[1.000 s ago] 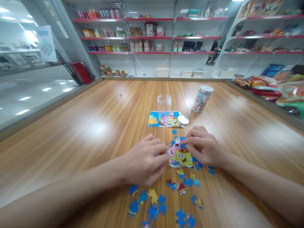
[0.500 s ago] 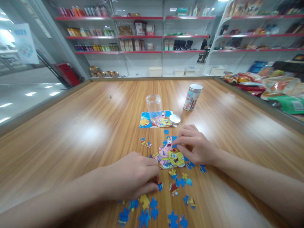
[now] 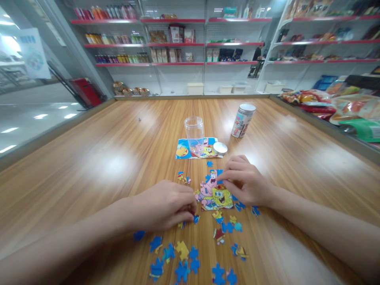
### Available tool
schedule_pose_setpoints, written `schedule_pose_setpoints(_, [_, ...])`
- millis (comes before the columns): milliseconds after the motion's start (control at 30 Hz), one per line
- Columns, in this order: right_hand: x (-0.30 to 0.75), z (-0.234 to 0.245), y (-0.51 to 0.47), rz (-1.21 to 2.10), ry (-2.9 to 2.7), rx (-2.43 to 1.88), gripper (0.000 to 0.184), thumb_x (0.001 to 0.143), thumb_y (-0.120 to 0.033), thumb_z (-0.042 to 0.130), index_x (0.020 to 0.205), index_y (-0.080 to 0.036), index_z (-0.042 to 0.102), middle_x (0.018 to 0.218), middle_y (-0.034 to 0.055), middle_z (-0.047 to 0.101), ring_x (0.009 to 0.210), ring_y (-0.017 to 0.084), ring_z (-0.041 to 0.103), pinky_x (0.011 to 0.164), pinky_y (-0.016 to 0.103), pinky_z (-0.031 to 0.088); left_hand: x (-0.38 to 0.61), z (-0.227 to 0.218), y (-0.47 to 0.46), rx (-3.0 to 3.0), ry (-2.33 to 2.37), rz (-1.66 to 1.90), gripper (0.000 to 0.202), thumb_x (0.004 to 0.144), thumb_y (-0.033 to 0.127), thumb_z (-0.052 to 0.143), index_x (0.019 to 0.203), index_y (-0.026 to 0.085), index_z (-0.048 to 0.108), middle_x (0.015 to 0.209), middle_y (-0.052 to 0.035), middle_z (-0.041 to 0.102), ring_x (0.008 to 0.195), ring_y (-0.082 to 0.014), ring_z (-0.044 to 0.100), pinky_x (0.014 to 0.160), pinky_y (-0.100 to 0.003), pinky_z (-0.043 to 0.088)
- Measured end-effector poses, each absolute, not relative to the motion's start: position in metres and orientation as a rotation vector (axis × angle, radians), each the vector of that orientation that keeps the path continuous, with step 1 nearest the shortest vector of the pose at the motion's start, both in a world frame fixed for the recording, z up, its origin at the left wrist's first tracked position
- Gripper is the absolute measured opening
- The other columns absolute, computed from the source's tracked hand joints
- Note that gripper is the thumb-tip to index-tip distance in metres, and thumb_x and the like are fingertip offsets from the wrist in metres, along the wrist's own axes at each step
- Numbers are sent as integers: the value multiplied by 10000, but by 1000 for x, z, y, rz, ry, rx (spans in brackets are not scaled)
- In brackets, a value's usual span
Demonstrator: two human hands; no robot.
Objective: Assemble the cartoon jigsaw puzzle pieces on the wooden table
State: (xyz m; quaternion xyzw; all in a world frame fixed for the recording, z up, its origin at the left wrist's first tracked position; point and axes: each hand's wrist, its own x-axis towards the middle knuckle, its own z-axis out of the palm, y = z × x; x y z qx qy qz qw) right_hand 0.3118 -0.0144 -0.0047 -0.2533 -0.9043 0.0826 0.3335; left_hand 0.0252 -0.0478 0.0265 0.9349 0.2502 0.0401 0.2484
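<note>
A partly joined cartoon jigsaw puzzle (image 3: 218, 194) lies flat on the wooden table, showing a pink figure and a yellow square one. My right hand (image 3: 249, 178) is at its upper right edge, fingers curled and fingertips pressed on the blue part there. Left of the puzzle, my left hand (image 3: 169, 204) is closed with a small blue puzzle piece (image 3: 196, 219) at its fingertips. Loose pieces lie around: a yellow piece (image 3: 182, 250), a dark red piece (image 3: 219, 235) and several blue ones, such as one blue piece (image 3: 218, 274) at the front.
Beyond the puzzle, a clear plastic jar (image 3: 194, 128) stands on a picture card (image 3: 181, 149), with a silver lid (image 3: 220, 148) at its right end. A printed can (image 3: 243, 120) stands further right. Packaged goods (image 3: 353, 109) lie past the table's right edge; stocked shelves (image 3: 175, 44) line the back.
My left hand has moved up the table, away from me, with the blue piece, baring loose pieces below it. My right hand stays at the puzzle's edge. The view has shifted slightly.
</note>
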Motion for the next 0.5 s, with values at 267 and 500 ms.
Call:
schedule_pose_setpoints(267, [311,-5,-14,214,-2356,-647,176,836,-124,630,957,-202,732,802,30,642,797,194,565,794,407,379,39,37,-71,2589,569,87,160,937,244,583,1078,210,652,942,-19,686,775,-160,647,640,-272,490])
schedule_pose_setpoints(500, [309,-6,-13,220,-2366,-649,172,844,-127,625,957,-200,732,800,30,637,800,194,551,803,407,374,64,3,-97,2694,748,306,205,1003,359,508,1055,208,637,864,-5,691,684,-167,652,546,-283,450])
